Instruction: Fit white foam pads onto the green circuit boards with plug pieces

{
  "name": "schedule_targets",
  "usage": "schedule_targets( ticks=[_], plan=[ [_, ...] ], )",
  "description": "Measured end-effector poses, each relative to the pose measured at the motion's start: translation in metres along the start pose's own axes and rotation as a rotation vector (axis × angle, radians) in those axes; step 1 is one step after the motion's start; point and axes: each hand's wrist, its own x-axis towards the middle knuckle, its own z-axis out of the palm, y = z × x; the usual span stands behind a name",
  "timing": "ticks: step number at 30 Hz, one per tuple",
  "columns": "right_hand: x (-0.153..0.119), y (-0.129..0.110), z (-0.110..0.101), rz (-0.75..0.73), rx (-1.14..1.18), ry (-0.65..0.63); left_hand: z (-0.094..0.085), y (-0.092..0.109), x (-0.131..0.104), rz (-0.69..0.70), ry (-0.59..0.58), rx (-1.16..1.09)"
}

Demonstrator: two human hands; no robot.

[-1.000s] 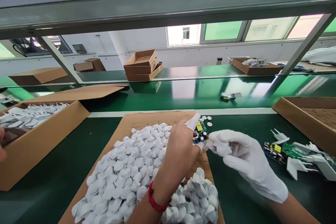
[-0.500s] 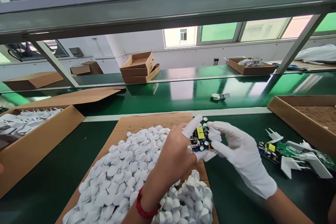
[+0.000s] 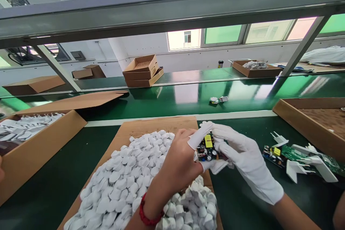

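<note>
Between my hands is a small dark circuit board [image 3: 205, 152] with a yellow block-shaped component on it. My left hand [image 3: 179, 156], with white covers on the finger and thumb and a red bracelet at the wrist, pinches the board's left side. Closed on the right side is my right hand [image 3: 246, 161] in a white glove, its fingertips over the top and right edges. A white flat piece [image 3: 219, 166] shows under the board, partly hidden by the fingers. Below my hands, many small white pieces [image 3: 129, 176] lie heaped on a cardboard sheet [image 3: 164, 122].
At right lie circuit boards with white plastic parts [image 3: 302, 158] and a cardboard tray [image 3: 304, 125]. An open carton [image 3: 54, 140] of white parts stands left. Small assemblies [image 3: 214, 100] sit on the green belt [image 3: 183, 106] behind. A metal beam [image 3: 172, 10] crosses overhead. Parts of other people show at both edges.
My right hand has moved slightly left and closer over the board, covering more of its right side. The white piece underneath shows more. The small assemblies on the belt have shifted left.
</note>
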Motion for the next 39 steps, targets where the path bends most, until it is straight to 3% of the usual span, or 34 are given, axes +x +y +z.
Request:
schedule_targets(
  ticks=[4,9,13,19,22,27,33,39],
  plan=[
    [-0.001,-0.004,0.003,0.147,0.094,-0.049,0.005,0.000,-0.003,0.034,0.014,-0.068],
    [-0.006,0.001,0.004,0.034,0.189,-0.042,0.009,0.006,-0.004,0.014,-0.005,-0.236],
    [-0.012,0.000,0.005,0.046,0.226,-0.026,0.003,0.011,-0.005,-0.041,-0.037,-0.321],
    [-0.010,-0.009,0.000,0.157,0.284,-0.290,-0.010,0.014,-0.004,-0.295,-0.198,-0.706],
    [-0.008,-0.007,0.000,0.204,0.398,-0.366,-0.011,0.014,-0.004,-0.364,-0.229,-0.784],
    [-0.013,-0.005,0.008,0.189,0.709,-0.423,-0.014,0.010,0.000,-0.227,-0.303,-0.752],
    [-0.007,-0.011,0.003,0.262,0.826,-0.664,-0.016,0.005,0.005,-0.106,-0.467,-0.856],
    [-0.003,0.001,-0.005,0.285,0.808,-0.808,-0.010,0.000,-0.001,-0.087,-0.482,-0.791]
  ],
)
